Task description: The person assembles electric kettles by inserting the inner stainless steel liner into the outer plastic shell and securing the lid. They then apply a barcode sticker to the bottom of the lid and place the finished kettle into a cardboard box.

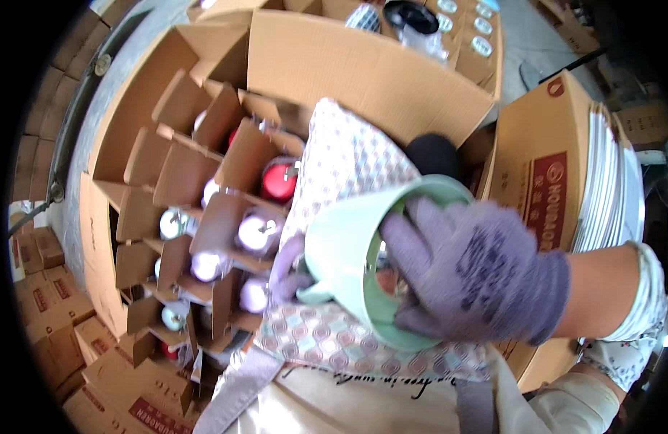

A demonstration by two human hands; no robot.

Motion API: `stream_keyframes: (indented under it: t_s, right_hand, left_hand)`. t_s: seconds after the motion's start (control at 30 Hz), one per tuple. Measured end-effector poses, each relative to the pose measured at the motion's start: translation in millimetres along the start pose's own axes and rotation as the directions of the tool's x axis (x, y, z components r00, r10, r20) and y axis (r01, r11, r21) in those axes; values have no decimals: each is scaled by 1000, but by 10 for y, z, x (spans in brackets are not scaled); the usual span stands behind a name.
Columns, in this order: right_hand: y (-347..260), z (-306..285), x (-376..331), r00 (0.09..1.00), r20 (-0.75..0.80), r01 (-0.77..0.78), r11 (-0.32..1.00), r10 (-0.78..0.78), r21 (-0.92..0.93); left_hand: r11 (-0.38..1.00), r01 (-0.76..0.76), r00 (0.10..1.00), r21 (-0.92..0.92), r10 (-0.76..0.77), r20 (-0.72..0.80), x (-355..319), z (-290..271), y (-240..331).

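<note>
A mint-green jug casing (341, 246) lies tilted across my lap, its wide open end turned right and a small curved handle at its lower left. My right hand (482, 275), in a purple-grey glove, grips at the open end with its fingers reaching inside. Something shiny shows between thumb and fingers, too little to name. At the handle side, my left hand (285, 278) shows only a few curled gloved fingers, and the casing covers the rest. Beneath the casing spreads a patterned apron (348, 152).
To the left stands a big open carton (128, 119) with cardboard dividers; white, mint and red jugs, among them a red jug (279, 179), sit in its cells. Folded cartons (547, 155) are stacked at right. A black round object (431, 153) stands behind the casing.
</note>
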State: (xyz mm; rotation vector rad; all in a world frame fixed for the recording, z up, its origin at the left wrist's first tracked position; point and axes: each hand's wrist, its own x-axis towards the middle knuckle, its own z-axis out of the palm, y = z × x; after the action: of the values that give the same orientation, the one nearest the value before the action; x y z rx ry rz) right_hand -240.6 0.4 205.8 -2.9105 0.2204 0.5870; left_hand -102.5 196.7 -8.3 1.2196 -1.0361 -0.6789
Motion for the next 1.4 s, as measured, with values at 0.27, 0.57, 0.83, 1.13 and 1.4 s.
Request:
stream_keyframes:
  t_s: [0.27,0.57,0.83,1.13,1.4]
  right_hand:
    - [272,-307,130,937,342,-100,992,66,82]
    - [2957,-505,899,557,-372,-459,648,743,608]
    - [4049,115,2247,262,27,-894,232,965,383]
    - [3883,-222,1596,196,-590,-266,621,783,737]
    - [4663,363,1619,38,-380,-314,372,924,873]
  left_hand:
    - [1000,-22,999,5,22,-23,298,69,-14]
    - [981,190,972,-29,-192,-136,726,-223,-262]
    - [976,134,940,169,-72,-332,1282,-286,-147]
    - [964,224,919,-141,-257,-299,1366,-124,-245]
    - [971,172,942,-164,-211,-263,1306,113,-141]
